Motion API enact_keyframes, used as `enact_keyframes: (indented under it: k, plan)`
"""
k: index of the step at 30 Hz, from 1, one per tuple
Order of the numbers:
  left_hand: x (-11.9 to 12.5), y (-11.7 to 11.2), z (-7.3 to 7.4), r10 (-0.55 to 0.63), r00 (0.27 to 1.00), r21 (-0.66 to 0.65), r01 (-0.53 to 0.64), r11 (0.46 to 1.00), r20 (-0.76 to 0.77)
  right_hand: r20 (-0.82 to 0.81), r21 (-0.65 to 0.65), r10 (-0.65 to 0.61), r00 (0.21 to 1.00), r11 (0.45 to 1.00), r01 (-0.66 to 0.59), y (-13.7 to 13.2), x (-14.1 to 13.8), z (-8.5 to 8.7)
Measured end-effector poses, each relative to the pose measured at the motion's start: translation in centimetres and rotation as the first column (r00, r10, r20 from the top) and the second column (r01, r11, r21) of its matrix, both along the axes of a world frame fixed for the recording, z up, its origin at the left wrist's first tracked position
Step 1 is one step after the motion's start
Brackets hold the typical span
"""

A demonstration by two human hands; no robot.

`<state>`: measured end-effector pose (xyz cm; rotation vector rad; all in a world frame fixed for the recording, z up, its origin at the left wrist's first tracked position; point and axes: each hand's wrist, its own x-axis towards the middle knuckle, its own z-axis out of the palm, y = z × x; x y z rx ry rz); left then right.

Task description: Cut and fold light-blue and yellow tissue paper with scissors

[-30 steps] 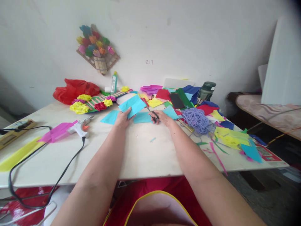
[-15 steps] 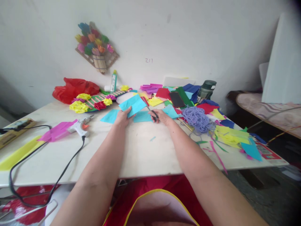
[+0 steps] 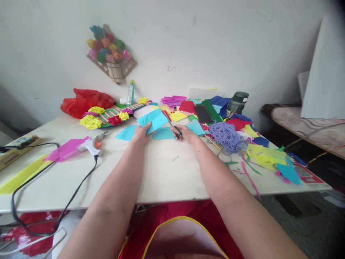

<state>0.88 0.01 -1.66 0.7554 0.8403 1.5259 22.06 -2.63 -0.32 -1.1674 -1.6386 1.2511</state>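
Note:
My left hand (image 3: 141,133) pinches a light-blue sheet of crepe paper (image 3: 152,120) by its lower edge, lifted a little off the table. Closed round the dark handles of a pair of scissors (image 3: 176,132) is my right hand (image 3: 184,133). The blades point up and left toward the sheet's right edge; whether they touch it I cannot tell. Under and beside my hands lie more light-blue paper pieces (image 3: 164,133). A small blue scrap (image 3: 175,158) rests on the table nearer to me.
Lilac yarn (image 3: 228,136), a dark phone (image 3: 203,114) and a dark bottle (image 3: 237,103) stand or lie on the right among coloured papers. To the left are a corded glue gun (image 3: 91,145), a flower-decorated craft piece (image 3: 109,118) and a red bag (image 3: 85,102).

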Motion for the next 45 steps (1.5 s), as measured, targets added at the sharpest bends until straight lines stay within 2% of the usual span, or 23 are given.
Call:
enact_keyframes:
  k: [12, 22, 37, 41, 45]
  plan:
    - [-0.17, 0.37, -0.38, -0.003, 1.0, 0.013, 0.003, 1.0, -0.012, -0.006, 0.0, 0.027, 1.0, 1.0, -0.027, 0.11, 0.23, 0.02]
    - [-0.09, 0.16, -0.15, -0.004, 1.0, 0.0, 0.004, 1.0, -0.018, 0.015, 0.014, 0.017, 1.0, 1.0, -0.017, 0.02, 0.02, 0.04]
    - [-0.24, 0.36, -0.22, 0.003, 1.0, -0.016, -0.003, 1.0, -0.003, 0.026, 0.026, -0.048, 0.999, 0.999, 0.047, 0.06, -0.26, -0.07]
    - [-0.34, 0.46, -0.35, -0.004, 1.0, -0.006, 0.004, 1.0, -0.002, -0.009, 0.041, -0.045, 0.999, 0.998, 0.046, -0.07, -0.48, 0.15]
    - [-0.45, 0.67, -0.55, -0.006, 1.0, 0.005, 0.006, 1.0, -0.002, -0.099, 0.069, -0.017, 0.995, 0.997, 0.024, 0.47, -0.46, -0.36]
